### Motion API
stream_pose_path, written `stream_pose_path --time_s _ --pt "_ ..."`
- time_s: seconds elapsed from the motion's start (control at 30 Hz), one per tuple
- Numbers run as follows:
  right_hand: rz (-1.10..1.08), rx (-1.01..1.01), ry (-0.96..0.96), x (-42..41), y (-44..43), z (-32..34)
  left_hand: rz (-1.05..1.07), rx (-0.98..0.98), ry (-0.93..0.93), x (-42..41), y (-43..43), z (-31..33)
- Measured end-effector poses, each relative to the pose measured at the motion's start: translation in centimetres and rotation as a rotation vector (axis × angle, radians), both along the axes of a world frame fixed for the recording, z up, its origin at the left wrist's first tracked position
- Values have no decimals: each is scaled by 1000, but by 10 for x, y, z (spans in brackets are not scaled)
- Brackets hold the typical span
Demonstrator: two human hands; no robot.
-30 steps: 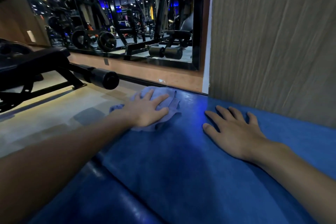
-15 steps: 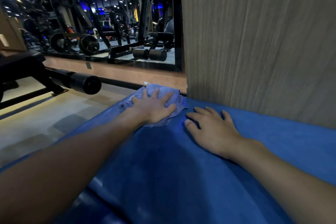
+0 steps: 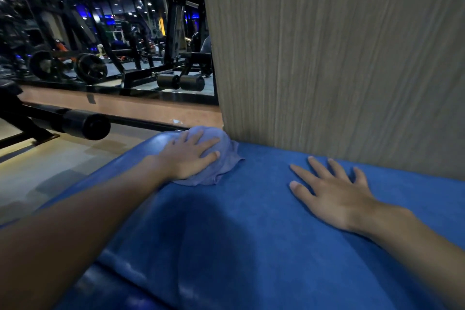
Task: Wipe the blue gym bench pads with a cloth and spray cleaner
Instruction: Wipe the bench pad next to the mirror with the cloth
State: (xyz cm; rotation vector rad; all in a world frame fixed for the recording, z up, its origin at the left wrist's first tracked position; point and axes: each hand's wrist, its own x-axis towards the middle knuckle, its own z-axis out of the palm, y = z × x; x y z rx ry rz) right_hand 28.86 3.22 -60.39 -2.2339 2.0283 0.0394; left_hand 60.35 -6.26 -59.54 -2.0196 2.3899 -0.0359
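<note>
Your left hand (image 3: 193,157) lies flat on the bunched cloth (image 3: 222,145), fingers straight and slightly spread. It presses the cloth onto the far left corner of the blue pad (image 3: 251,221), right where the pad meets the wood-grain wall panel (image 3: 327,58). Your right hand (image 3: 334,190) rests palm down on the bare pad with its fingers fanned out, well apart from the cloth and near the panel's foot. Much of the cloth is hidden under your palm; only its far hump and ragged near edge show. Your left forearm covers the pad's left rim, the view's lower edge cuts the pad off, and the gear in the mirror (image 3: 100,33) is too dim to make out
</note>
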Motion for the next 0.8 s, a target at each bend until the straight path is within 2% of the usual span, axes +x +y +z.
stream_pose_path --time_s 0.2,0.37,0.47,0.6,0.7,0.8 --pt "20 -34 -27 1 -1 -3 -43 12 36 -39 6 -2" --pt "59 -101 -222 -14 12 19 -106 0 26 -76 14 -8" --pt "-16 -102 -112 -46 18 27 -114 8 21 -97 18 -8" --pt "-153 22 -17 -78 29 13 -138 7 13 -126 26 -7" --pt "-128 23 -68 -83 30 8 -153 -4 -13 -143 30 -9" --pt "-90 -14 -201 -94 29 19 -165 -16 -19 -160 36 -10"
